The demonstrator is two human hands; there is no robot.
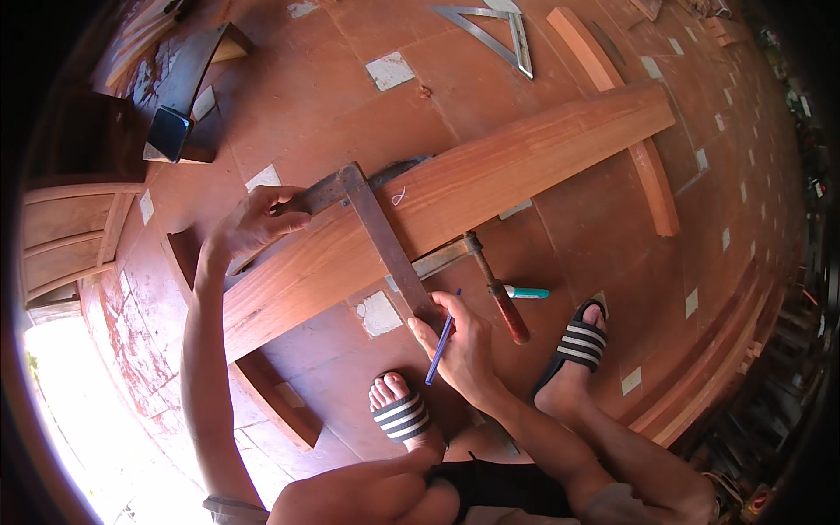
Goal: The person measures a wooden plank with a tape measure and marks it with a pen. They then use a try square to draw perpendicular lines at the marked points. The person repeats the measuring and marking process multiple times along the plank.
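Note:
A long reddish wooden plank point(490, 188) lies slantwise in front of me, with a small white mark on its upper face. Across it rests a dark, worn L-shaped square point(378, 229). My left hand point(262, 220) is closed around the square's short arm at the plank's far edge. At the near end of its long arm, my right hand point(465, 350) pinches the square while also holding a blue pen point(444, 337). A bar clamp point(477, 254) with a red handle sits against the plank's near side; its far part is mostly hidden.
Wooden crosspieces point(661, 188) lie under the plank. A teal-and-white marker point(527, 293) is on the tiled floor beside the clamp handle. Farther off lie a metal triangular square point(522, 54) and a phone-like dark object point(168, 133) on timber. My sandalled feet point(404, 411) are close by.

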